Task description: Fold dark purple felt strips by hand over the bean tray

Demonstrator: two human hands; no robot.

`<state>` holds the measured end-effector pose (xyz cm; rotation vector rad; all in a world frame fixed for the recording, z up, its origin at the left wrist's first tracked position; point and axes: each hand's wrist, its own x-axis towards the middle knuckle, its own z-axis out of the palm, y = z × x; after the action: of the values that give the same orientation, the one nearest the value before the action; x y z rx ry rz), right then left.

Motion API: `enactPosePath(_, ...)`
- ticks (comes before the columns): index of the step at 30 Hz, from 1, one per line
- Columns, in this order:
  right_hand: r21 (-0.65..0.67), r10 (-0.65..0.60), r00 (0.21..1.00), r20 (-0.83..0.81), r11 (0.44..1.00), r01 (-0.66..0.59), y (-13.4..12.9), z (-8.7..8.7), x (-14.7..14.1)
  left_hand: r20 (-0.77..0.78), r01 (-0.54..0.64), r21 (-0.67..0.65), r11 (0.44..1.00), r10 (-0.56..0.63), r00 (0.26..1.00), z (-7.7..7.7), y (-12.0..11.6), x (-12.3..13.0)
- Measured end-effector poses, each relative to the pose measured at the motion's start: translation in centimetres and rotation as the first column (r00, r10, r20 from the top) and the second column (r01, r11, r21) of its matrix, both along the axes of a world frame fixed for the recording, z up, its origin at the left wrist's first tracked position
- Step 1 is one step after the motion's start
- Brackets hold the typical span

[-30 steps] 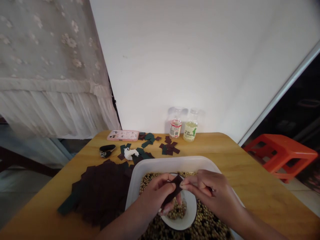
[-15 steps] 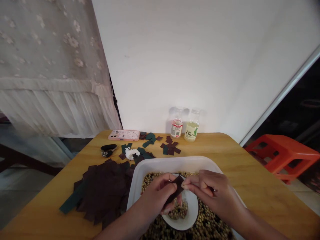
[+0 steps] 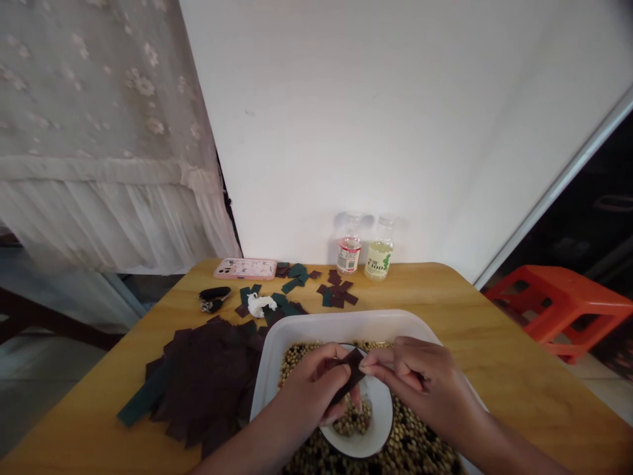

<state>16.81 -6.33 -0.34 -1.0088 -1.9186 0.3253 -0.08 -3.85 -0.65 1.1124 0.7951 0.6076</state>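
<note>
- left hand: closed narrow, fingers curled, pinching the lower part of the dark piece
- right hand: narrow pinch, thumb and fingertips on the upper end of the same piece, coming in from the right
- dark piece: flat, dark brown, tilted, held between both hands above the bowl, not touching the beans as far as can be seen
- white bowl: sits inside the white tray, partly under the hands, a few beans in it
- mixed beans: fill the tray around the bowl, mostly tan with dark ones among them
- pile of dark squares: overlapping on the table left of the tray, green strips at its lower left edge
- small dark and green scraps: scattered further back on the wooden table
- crumpled white tissue: among the scraps
- phone in pink case: lying at the back edge of the table
- keys: just in front of the phone
- two plastic bottles: upright at the back, side by side
- orange stool: right of the table
</note>
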Motion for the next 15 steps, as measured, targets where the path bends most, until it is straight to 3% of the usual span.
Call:
enactPosePath(8,-0.034,0.007,1.000,-0.019,0.999,-0.008,0.04,-0.04,-0.01,0.028,0.055,0.001,0.998,-0.055,0.998,-0.45,-0.04,0.01)
enactPosePath(15,-0.048,-0.006,1.000,-0.010,0.999,0.005,0.07,0.09,-0.12,0.018,0.007,-0.013,1.000,-0.006,1.000,-0.29,0.14,0.00)
